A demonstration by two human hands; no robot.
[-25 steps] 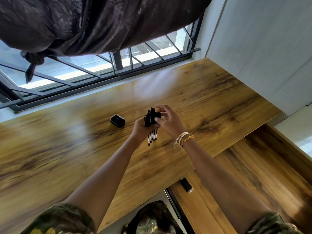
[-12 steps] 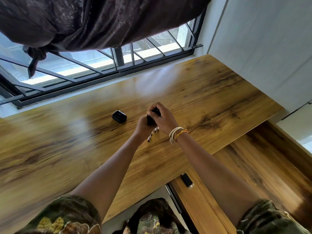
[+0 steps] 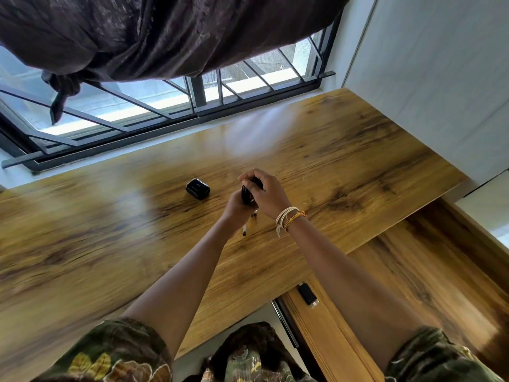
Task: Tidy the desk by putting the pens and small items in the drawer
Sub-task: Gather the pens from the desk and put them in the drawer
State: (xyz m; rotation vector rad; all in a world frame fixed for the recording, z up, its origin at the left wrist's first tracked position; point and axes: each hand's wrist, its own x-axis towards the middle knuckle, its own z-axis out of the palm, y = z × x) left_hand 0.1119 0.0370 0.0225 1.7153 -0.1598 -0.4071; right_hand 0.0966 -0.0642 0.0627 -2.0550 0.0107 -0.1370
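Drawer is pulled open at the desk's near right corner, a small black item lying in its near left corner. Mid-desk, left hand grips the pens and right hand curls round their black caps. Black earbud case sits just beyond, leftward.

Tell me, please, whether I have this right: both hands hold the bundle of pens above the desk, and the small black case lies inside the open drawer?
Not quite. In the head view the small black case lies on the desk, just left of the hands, not inside the drawer. The rest stands: the left hand and right hand both hold the bundle of pens above the desk.
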